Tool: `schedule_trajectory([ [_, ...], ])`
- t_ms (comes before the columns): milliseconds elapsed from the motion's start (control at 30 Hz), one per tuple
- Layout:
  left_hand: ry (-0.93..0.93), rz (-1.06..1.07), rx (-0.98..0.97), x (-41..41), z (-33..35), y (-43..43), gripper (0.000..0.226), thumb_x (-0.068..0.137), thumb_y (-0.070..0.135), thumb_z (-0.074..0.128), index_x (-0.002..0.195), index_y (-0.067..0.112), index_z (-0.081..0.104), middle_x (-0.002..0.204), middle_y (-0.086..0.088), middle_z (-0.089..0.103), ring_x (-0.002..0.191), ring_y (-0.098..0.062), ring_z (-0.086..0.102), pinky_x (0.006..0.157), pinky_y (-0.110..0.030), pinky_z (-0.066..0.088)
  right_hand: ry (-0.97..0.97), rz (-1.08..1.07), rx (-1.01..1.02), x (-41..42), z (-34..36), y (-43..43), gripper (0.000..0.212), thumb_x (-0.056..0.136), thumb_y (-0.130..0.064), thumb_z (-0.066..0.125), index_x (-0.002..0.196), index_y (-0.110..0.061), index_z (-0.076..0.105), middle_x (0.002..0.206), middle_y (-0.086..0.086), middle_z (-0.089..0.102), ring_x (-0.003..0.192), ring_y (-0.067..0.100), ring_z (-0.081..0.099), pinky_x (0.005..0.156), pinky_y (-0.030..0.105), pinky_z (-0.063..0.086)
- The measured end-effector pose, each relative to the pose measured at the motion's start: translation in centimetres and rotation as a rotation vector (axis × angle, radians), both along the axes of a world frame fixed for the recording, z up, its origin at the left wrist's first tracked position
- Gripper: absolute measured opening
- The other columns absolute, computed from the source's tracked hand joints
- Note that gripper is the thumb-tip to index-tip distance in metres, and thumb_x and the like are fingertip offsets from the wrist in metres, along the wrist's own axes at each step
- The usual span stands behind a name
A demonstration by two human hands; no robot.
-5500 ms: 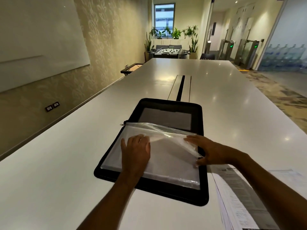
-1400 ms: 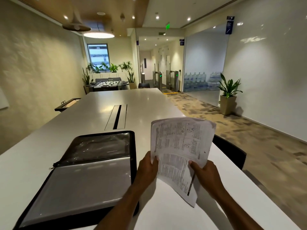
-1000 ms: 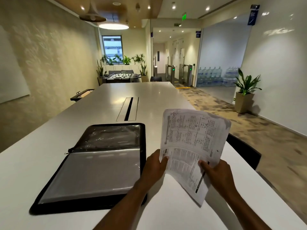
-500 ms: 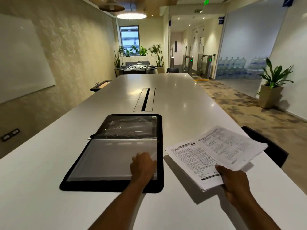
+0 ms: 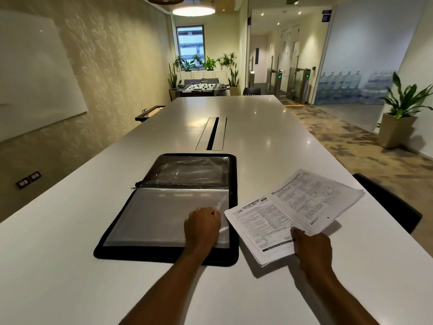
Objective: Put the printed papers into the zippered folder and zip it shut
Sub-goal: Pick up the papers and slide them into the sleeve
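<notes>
Folder: zippered folder (image 5: 232, 207) lies open, centre of frame, on the white table (image 5: 58, 266).
Left hand (image 5: 202, 227): curled, pinching the clear sleeve (image 5: 164, 219) edge at its right side.
Right hand (image 5: 312, 250): gripping the printed papers (image 5: 290, 213) by their near corner, right of the folder.
Risk: the thin sleeve may slip shut, so the floppy stack catches and crumples.

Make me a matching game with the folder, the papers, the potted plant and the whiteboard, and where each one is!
Things:
1. zippered folder
2. printed papers
3. potted plant
4. whiteboard

Places:
A. on the left wall
B. held in the right hand
C. lying open on the table, under the left hand
D. on the floor at the far right

Pairs: 1-C, 2-B, 3-D, 4-A
</notes>
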State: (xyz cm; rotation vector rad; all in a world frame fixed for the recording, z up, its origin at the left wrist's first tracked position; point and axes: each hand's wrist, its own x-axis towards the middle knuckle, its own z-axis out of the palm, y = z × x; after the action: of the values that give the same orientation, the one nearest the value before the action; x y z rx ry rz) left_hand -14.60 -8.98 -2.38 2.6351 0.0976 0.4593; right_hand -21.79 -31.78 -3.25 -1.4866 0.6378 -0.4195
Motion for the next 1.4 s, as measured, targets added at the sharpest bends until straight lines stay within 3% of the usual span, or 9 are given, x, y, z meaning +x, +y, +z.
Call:
schedule_trajectory([
  [233,-0.050,-0.072,0.023,0.0,0.6,-0.1,0.036,0.095,0.027,0.042,0.065,0.018,0.059,0.069,0.002,0.059,0.063,-0.016,0.054,0.061,-0.031,0.046,-0.032,-0.007,-0.002,2.3,0.0,2.9,0.029,0.091,-0.013,0.061,0.118,-0.004,0.066,0.113,0.015,0.071,0.098,0.031,0.065,0.086,0.038,0.053],
  [433,-0.039,-0.079,0.098,0.2,1.0,-0.2,0.036,0.096,0.030,0.040,0.073,0.015,0.064,0.078,-0.001,0.062,0.071,-0.019,0.056,0.069,-0.034,0.047,-0.031,-0.071,0.036,5.0,0.0,5.2,0.033,0.095,-0.018,0.057,0.125,-0.006,0.063,0.122,0.014,0.068,0.108,0.034,0.063,0.093,0.037,0.049],
  [633,-0.063,-0.049,0.141,0.6,0.4,-0.2,0.037,0.095,0.035,0.043,0.073,0.015,0.065,0.081,-0.002,0.068,0.067,-0.017,0.050,0.063,-0.030,0.036,-0.042,-0.052,0.103,6.5,-0.7,6.5,0.035,0.095,-0.020,0.058,0.128,-0.011,0.061,0.122,0.012,0.068,0.102,0.031,0.066,0.095,0.043,0.053],
  [833,0.085,0.027,0.124,0.5,-0.1,-1.7,0.058,0.078,0.070,0.050,0.096,0.020,0.069,0.095,-0.002,0.067,0.089,-0.023,0.061,0.075,-0.037,0.045,-0.177,0.094,0.312,6.5,-1.8,6.7,0.053,0.086,0.001,0.066,0.132,-0.022,0.057,0.120,0.005,0.070,0.106,0.027,0.068,0.093,0.052,0.055],
  [933,0.136,0.050,0.189,0.6,0.2,-2.6,0.042,0.083,0.054,0.053,0.100,0.019,0.069,0.102,-0.004,0.066,0.095,-0.025,0.060,0.080,-0.038,0.043,-0.226,0.144,0.371,6.3,-2.0,6.4,0.058,0.086,0.007,0.063,0.132,-0.029,0.056,0.116,0.003,0.071,0.100,0.025,0.071,0.079,0.049,0.060],
  [1033,0.154,0.054,0.290,0.6,0.8,-2.8,0.022,0.086,0.026,0.052,0.099,0.018,0.068,0.104,-0.005,0.066,0.096,-0.026,0.059,0.082,-0.038,0.043,-0.216,0.128,0.308,6.2,-2.3,6.5,0.056,0.085,0.004,0.066,0.131,-0.026,0.057,0.120,0.002,0.069,0.106,0.024,0.068,0.091,0.050,0.056],
  [1133,0.190,0.007,0.337,0.5,1.2,-2.8,0.019,0.082,0.018,0.055,0.097,0.019,0.068,0.101,-0.004,0.068,0.094,-0.025,0.062,0.079,-0.036,0.045,-0.193,0.097,0.225,6.0,-2.5,6.8,0.056,0.085,-0.001,0.068,0.135,-0.022,0.055,0.124,0.002,0.067,0.111,0.024,0.065,0.100,0.049,0.051],
  [1267,0.143,-0.040,0.330,0.5,1.2,-2.7,0.016,0.085,0.019,0.056,0.097,0.017,0.065,0.099,-0.004,0.070,0.089,-0.024,0.065,0.068,-0.031,0.042,-0.181,0.088,0.207,5.7,-2.6,7.4,0.055,0.085,-0.006,0.070,0.135,-0.025,0.056,0.123,0.000,0.068,0.109,0.023,0.066,0.098,0.047,0.053],
  [1400,0.104,-0.035,0.254,0.1,1.1,-2.9,0.037,0.087,0.047,0.057,0.106,0.016,0.064,0.102,-0.004,0.068,0.091,-0.024,0.065,0.071,-0.033,0.048,-0.189,0.123,0.305,5.7,-2.9,7.6,0.055,0.085,-0.001,0.068,0.131,-0.030,0.057,0.115,-0.001,0.071,0.099,0.024,0.071,0.084,0.050,0.060],
])
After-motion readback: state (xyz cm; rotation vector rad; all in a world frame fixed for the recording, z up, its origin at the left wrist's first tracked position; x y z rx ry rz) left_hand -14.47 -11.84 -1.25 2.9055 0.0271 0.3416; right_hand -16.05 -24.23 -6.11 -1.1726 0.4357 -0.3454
